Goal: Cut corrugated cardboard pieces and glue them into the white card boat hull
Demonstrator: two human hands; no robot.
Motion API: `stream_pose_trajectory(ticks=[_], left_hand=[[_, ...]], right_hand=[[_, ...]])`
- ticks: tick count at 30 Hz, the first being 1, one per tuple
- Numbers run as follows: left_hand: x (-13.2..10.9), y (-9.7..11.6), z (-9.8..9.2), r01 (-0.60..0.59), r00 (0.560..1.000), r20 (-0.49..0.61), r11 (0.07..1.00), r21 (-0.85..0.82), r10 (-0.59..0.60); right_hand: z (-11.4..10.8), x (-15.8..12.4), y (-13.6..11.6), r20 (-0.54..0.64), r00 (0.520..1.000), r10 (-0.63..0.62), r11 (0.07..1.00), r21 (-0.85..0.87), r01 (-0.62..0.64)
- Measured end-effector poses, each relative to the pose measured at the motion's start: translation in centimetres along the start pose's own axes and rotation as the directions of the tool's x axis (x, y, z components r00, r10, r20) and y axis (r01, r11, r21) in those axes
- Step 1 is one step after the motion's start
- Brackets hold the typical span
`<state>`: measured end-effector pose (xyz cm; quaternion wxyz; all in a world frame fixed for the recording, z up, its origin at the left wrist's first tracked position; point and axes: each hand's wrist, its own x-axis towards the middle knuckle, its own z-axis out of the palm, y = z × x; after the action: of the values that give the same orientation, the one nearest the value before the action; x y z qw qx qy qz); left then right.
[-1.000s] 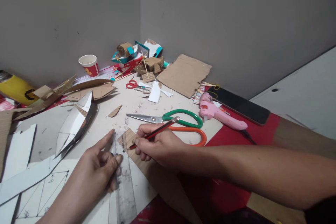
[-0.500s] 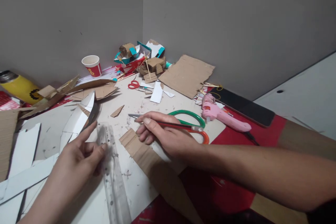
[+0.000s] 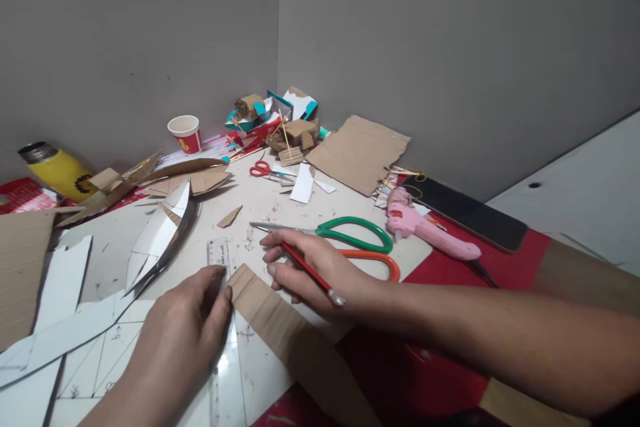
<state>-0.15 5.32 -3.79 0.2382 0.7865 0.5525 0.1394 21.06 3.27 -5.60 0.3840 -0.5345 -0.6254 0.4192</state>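
My left hand (image 3: 183, 333) rests on a clear plastic ruler (image 3: 225, 360), fingertips pinching it beside the end of a long brown corrugated cardboard strip (image 3: 285, 330). My right hand (image 3: 313, 270) lies on the far side of that strip with a red pencil (image 3: 307, 270) held across its fingers, its metal end pointing back toward my wrist. Just behind the right hand lie large scissors with green and orange handles (image 3: 357, 240).
A pink glue gun (image 3: 425, 227) and a black phone (image 3: 470, 210) lie to the right on red cloth. White card pieces (image 3: 160, 230), cardboard scraps, small red scissors (image 3: 265, 170), a paper cup (image 3: 186, 133) and a yellow bottle (image 3: 57, 170) crowd the left and back.
My left hand slid the ruler away to the left, then brought it back against the strip's end. My right hand lifted the pencil off the strip and turned it to lie flat in the fingers.
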Motion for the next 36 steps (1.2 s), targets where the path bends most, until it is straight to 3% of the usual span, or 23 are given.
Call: stream_pose_trajectory(ticks=[7, 11, 18, 21, 24, 29, 33, 36], left_hand=[[0.0, 0.0, 0.1, 0.095, 0.978, 0.205, 0.964, -0.249, -0.043], [0.0, -0.1, 0.0, 0.173, 0.957, 0.288, 0.868, -0.466, -0.036], [-0.2, 0.9, -0.6, 0.222, 0.96, 0.275, 0.718, -0.66, -0.044], [-0.3, 1.1, -0.7, 0.213, 0.974, 0.215, 0.607, -0.766, -0.069], [-0.1, 1.0, -0.3, 0.233, 0.969, 0.243, 0.454, -0.86, -0.038], [-0.4, 1.2, 0.9, 0.345, 0.906, 0.382, 0.207, -0.915, 0.18], [-1.0, 1.6, 0.8, 0.365, 0.898, 0.389, 0.143, -0.92, 0.206], [-1.1, 1.6, 0.4, 0.376, 0.898, 0.401, 0.157, -0.913, 0.18]], right_hand=[[0.8, -0.3, 0.9, -0.008, 0.995, -0.099, 0.99, -0.099, 0.098], [0.5, -0.4, 0.4, 0.041, 0.991, -0.126, 0.986, -0.106, 0.13], [-0.2, 0.0, -0.7, 0.219, 0.975, -0.045, 0.983, 0.184, 0.004], [-0.3, 0.4, -0.9, 0.168, 0.985, 0.033, 0.911, 0.4, -0.098], [-0.3, 0.5, -1.4, 0.082, 0.995, 0.048, 0.827, 0.555, -0.086], [-0.1, 0.5, -1.5, 0.056, 0.998, 0.02, 0.798, 0.601, -0.049], [0.3, 0.5, -1.1, 0.081, 0.997, 0.006, 0.791, 0.609, -0.055], [0.3, 0.6, -0.8, 0.075, 0.997, 0.004, 0.804, 0.592, -0.047]])
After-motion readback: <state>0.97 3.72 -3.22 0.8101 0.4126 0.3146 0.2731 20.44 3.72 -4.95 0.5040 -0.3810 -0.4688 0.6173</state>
